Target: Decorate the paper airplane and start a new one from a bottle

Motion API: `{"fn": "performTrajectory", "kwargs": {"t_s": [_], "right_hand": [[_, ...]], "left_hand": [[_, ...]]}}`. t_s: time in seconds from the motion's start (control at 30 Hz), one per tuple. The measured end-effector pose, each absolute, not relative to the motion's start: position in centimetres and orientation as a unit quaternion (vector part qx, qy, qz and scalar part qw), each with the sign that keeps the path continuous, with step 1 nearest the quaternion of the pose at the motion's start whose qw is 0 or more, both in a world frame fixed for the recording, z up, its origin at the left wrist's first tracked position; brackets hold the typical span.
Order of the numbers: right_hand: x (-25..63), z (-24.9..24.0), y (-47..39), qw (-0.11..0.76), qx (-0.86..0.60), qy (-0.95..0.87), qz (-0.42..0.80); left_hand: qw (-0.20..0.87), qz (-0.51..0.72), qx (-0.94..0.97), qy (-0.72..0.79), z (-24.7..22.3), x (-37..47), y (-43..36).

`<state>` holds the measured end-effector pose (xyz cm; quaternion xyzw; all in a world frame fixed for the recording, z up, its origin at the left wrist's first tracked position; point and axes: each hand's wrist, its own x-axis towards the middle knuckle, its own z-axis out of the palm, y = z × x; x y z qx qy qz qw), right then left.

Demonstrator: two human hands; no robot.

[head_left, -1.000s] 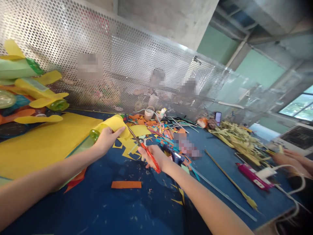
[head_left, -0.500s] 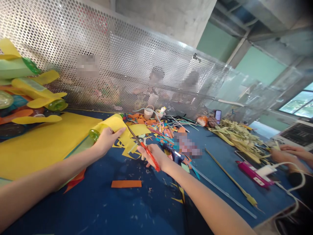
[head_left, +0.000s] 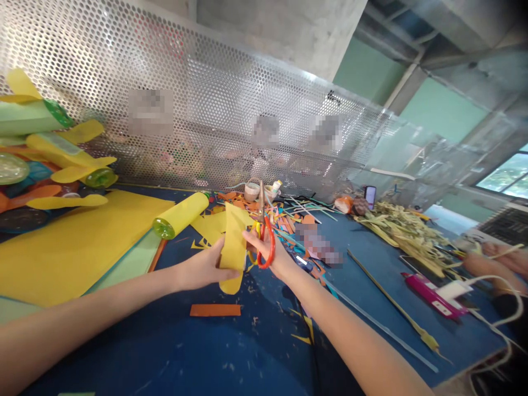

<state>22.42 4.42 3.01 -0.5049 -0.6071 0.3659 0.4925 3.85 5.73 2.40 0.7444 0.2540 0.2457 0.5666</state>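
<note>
A long yellow paper piece point(head_left: 233, 242) with a rounded lower end stands upright between my hands. My left hand point(head_left: 202, 268) is closed on its left side, thumb across the lower front. Red-handled scissors point(head_left: 266, 236) are in my right hand point(head_left: 275, 257), blades pointing up, with the fingers closed around the handles. The right thumb reaches toward the paper's right edge; I cannot tell if it touches. Behind the left hand lies a yellow-wrapped bottle point(head_left: 181, 214) with a green transparent end. An orange paper strip point(head_left: 215, 310) lies flat on the blue table point(head_left: 165, 352) in front.
Yellow paper sheets point(head_left: 74, 247) lie at left, below several bottle shapes with paper blades point(head_left: 66, 154). Colourful scraps point(head_left: 284, 217) are heaped centre-back. A stick point(head_left: 391, 297), pink power strip point(head_left: 435, 297) and dried husks point(head_left: 400, 225) are at right, near another person's hands point(head_left: 490, 264).
The yellow paper has come away from beside the bottle toward me and now stands upright. The scissors have swung from slanting up-left to pointing straight up, off the paper.
</note>
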Motion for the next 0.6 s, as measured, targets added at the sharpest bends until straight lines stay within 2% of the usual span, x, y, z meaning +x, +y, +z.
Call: {"fn": "performTrajectory", "kwargs": {"t_s": [0.13,0.2,0.37,0.6], "right_hand": [[22.2,3.4,4.4,0.54,-0.487,-0.582,0.364],[22.1,3.6,4.2,0.536,-0.485,-0.587,0.365],[21.6,3.6,3.7,0.475,-0.489,-0.617,0.392],[20.7,3.7,2.5,0.399,-0.504,-0.667,0.377]], "left_hand": [[0.583,0.199,0.748,0.247,2.4,3.6,5.3],[0.57,0.23,0.74,0.275,2.6,3.5,5.5],[0.562,0.354,0.672,0.328,3.8,3.4,6.7],[0.605,0.375,0.634,0.302,4.2,3.3,6.9]]}}
